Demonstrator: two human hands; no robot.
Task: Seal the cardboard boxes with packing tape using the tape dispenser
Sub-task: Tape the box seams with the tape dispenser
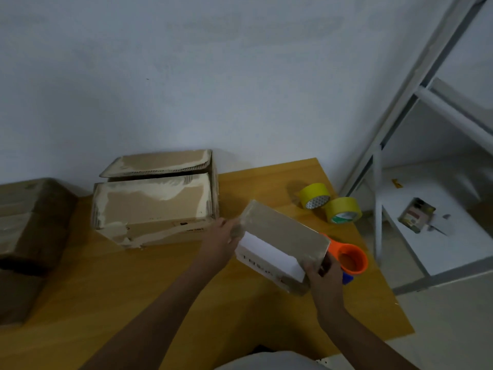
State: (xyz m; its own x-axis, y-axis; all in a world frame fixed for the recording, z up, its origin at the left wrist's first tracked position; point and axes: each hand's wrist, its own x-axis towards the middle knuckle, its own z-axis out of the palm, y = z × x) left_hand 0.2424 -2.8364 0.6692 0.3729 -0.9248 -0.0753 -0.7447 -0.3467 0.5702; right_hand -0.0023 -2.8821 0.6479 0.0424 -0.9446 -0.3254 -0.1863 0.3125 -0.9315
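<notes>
Now hold the small cardboard box (282,236) steady, left hand (225,237) and right hand (324,273) gripping its ends; set flat near tabletop's (133,276) right edge, beside orange tape dispenser (350,259).

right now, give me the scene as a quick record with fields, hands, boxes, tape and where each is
left hand: grips far end of small box
right hand: grips near end of small box
small box: tilted above wooden table
open box: on table near wall, flap raised
tape rolls: two yellow, touching, table's far right corner
tape dispenser: orange, partly hidden behind small box
big box: left edge
</notes>
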